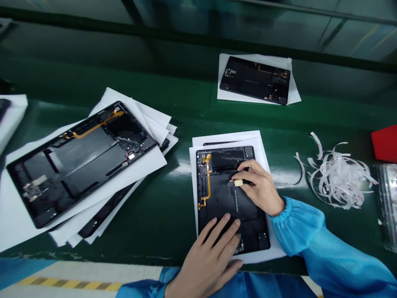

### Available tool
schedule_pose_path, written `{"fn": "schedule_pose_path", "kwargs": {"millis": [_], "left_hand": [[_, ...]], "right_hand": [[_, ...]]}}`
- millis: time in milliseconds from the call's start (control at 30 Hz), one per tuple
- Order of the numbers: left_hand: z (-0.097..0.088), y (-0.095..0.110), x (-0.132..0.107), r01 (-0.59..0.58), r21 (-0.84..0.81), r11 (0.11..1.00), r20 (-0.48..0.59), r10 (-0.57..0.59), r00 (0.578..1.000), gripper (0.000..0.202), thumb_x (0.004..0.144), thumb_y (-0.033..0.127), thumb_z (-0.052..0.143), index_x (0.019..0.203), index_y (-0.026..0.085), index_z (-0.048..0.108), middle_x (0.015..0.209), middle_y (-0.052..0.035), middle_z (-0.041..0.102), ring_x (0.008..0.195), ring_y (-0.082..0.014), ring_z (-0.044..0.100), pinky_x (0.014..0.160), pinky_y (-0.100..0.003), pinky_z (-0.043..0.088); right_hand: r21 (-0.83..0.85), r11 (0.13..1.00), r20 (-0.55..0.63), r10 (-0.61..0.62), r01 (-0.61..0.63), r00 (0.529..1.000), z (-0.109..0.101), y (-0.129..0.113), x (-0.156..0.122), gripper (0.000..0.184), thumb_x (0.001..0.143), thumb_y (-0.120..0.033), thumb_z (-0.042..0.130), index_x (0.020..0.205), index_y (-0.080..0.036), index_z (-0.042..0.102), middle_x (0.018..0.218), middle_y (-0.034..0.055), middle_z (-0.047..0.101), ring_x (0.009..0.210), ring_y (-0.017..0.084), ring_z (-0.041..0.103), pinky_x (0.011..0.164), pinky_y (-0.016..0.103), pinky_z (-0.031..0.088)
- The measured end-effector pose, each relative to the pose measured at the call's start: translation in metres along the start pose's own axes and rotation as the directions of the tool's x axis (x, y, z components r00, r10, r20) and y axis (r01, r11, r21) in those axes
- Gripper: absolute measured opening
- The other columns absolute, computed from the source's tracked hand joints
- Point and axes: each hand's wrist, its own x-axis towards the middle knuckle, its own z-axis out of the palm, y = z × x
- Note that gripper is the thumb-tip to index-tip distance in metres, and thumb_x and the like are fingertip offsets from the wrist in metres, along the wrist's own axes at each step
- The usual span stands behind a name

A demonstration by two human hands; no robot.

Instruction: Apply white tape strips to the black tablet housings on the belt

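Note:
A black tablet housing with an orange flex cable along its left side lies in front of me on white sheets. My left hand rests over its lower left end, fingers stretched out and holding nothing. Above the upper right part of the housing, my right hand is closed in a pinch. Between its fingertips shows a small dark piece with a cream-coloured block; its exact kind is unclear. Part of another black housing peeks out beneath the top sheet.
To the left is a stack of tablet housings interleaved with white sheets. Another housing lies at the back on white paper. On the right are a heap of curled white strips, a red box and clear plastic trays.

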Motion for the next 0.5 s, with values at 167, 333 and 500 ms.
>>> {"fn": "schedule_pose_path", "kwargs": {"millis": [167, 333, 500], "left_hand": [[-0.015, -0.005, 0.011, 0.0, 0.174, 0.985, 0.062, -0.011, 0.998, 0.076, 0.086, 0.074, 0.046, 0.136, 0.018, 0.058, 0.138, -0.01, 0.057, 0.128, -0.0316, 0.045, 0.116, -0.041, 0.016], [-0.022, -0.021, 0.034, 0.073, 0.254, 0.964, 0.048, -0.088, 0.995, 0.09, 0.08, 0.082, 0.044, 0.145, 0.021, 0.049, 0.145, -0.0178, 0.047, 0.132, -0.0412, 0.041, 0.112, -0.048, 0.019], [-0.022, -0.04, 0.06, 0.129, 0.286, 0.949, 0.05, -0.149, 0.988, 0.079, 0.086, 0.073, 0.046, 0.146, 0.022, 0.047, 0.15, -0.0214, 0.039, 0.137, -0.0442, 0.035, 0.108, -0.054, 0.025]], "right_hand": [[0.014, 1.0, -0.062, 0.01, -0.009, 0.998, 0.001, 0.001, 0.0, 0.032, 0.084, -0.004, 0.057, 0.107, -0.024, 0.065, 0.107, 0.0056, 0.059, 0.093, 0.02, 0.061, 0.084, 0.033, 0.055], [0.124, 0.988, -0.245, 0.118, -0.09, 0.962, 0.004, 0.0, 0.001, 0.024, 0.085, -0.012, 0.064, 0.106, -0.025, 0.064, 0.095, 0.0014, 0.06, 0.065, 0.012, 0.055, 0.067, 0.028, 0.051], [0.22, 0.963, -0.335, 0.227, -0.158, 0.914, -0.008, -0.009, 0.005, 0.005, 0.091, -0.023, 0.061, 0.093, -0.023, 0.065, 0.087, 0.0003, 0.061, 0.061, 0.011, 0.053, 0.055, 0.024, 0.043]]}}
